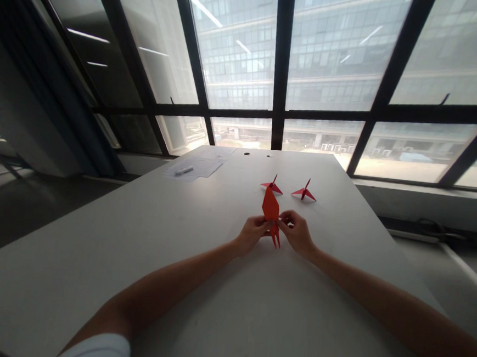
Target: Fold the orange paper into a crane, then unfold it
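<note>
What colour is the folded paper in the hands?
The paper is orange-red; the head view shows it.

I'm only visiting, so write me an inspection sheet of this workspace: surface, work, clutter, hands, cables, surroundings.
Surface: white table, two dark spots near its far edge.
Work: folded orange paper held up; two red figures beyond it.
Clutter: sheets at far left, white pen-like thing on them.
Hands: left hand holds the paper; right hand at its right edge, grip unclear.
Cables: something cable-like at right, blurred.
Surroundings: windows ahead, dark curtain left.
</note>
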The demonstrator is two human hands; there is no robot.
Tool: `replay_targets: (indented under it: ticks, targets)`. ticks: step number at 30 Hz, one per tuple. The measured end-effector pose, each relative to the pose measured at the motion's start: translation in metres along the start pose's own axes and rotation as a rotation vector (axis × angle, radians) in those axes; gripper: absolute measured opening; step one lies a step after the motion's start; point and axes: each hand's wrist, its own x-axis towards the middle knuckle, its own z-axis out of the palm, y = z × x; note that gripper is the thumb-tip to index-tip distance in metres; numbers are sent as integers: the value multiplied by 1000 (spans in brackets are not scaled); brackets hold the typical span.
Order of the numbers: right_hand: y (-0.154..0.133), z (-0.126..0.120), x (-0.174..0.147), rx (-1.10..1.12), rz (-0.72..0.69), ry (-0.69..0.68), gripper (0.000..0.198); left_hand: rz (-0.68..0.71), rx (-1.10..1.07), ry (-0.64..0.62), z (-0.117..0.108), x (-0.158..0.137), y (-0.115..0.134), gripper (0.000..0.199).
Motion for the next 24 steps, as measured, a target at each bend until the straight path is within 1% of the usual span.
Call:
replay_targets:
  ticks: [3,4,5,8,9,11,13,16,18,21,24]
  targets:
    - [5,0,2,88,73,-48,27,-68,-26,-47,0,-1,1,50]
    - [6,1,2,100,88,-58,26,-80,-26,-42,1,-1,1,50]
    - [6,1,2,97,93,-55,23,-76,-20,-8,1,0,1,50]
    - [4,2,1,78,82,-45,20,15,11,180,0,3,1,46]
    - [2,2,0,98,85,-64,22,44,19,213,-1,4,1,45]
    - [0,3,-2,158,95,-115,28,86,31,214,-2,5,1,45]
    - [-2,4,-3,173,81,-133,32,114,55,191,-1,5,1,45]
    - [-2,4,-4,88,39,-120,29,149,105,173,1,3,0,50]
    - [-1,3,-3,48,47,-89,27,161,139,175,2,2,-1,56]
    - [1,0,-1,15,83,-47,29,215,210,246,-1,3,-2,67]
    - [2,-2,0,35,150,-85,30,271,298,320,-7,6,0,69]
